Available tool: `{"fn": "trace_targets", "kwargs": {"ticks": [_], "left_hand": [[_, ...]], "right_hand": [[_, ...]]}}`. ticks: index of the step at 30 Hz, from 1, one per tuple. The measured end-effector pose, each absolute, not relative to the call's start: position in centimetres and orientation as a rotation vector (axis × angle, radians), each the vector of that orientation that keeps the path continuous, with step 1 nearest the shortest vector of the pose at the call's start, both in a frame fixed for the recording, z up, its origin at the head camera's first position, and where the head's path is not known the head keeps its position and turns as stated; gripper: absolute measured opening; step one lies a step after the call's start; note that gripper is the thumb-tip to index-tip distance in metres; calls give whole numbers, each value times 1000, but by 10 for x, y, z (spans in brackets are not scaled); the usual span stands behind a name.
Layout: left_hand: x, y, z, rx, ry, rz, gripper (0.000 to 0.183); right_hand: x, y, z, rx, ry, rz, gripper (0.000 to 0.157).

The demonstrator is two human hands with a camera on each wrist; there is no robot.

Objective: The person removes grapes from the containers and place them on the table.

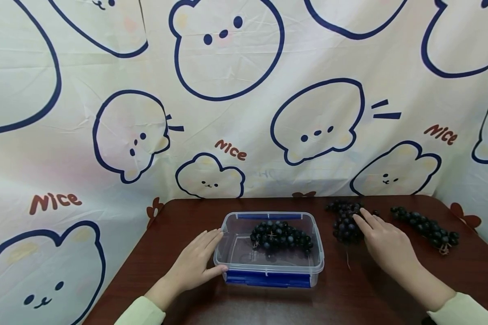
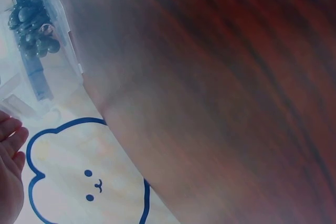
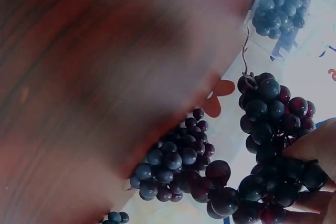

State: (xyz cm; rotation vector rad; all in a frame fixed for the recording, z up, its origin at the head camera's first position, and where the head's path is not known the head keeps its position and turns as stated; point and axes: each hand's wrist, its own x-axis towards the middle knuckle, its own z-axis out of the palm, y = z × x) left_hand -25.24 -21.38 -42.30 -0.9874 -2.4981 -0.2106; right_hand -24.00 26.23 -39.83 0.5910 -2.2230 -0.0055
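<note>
A clear plastic box with blue clips stands on the table, and a bunch of dark grapes lies inside it. My left hand rests against the box's left side, fingers fairly straight, thumb by the front corner. To the right of the box, my right hand holds another bunch of dark grapes. The right wrist view shows thumb and fingers on both sides of this bunch, its thin stem sticking out. Only part of the left hand shows in the left wrist view.
Another bunch of grapes lies right of my right hand. More grapes appear beside the held bunch in the right wrist view. The brown table ends at a cartoon-printed cloth behind it.
</note>
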Motion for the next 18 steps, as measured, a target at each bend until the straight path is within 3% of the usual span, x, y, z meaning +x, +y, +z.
{"fn": "trace_targets", "kwargs": {"ticks": [18], "left_hand": [[-252,-213,-422,-969,-2525,-203,78]], "right_hand": [[-238,258,-409,550,-2410,10,41]]}}
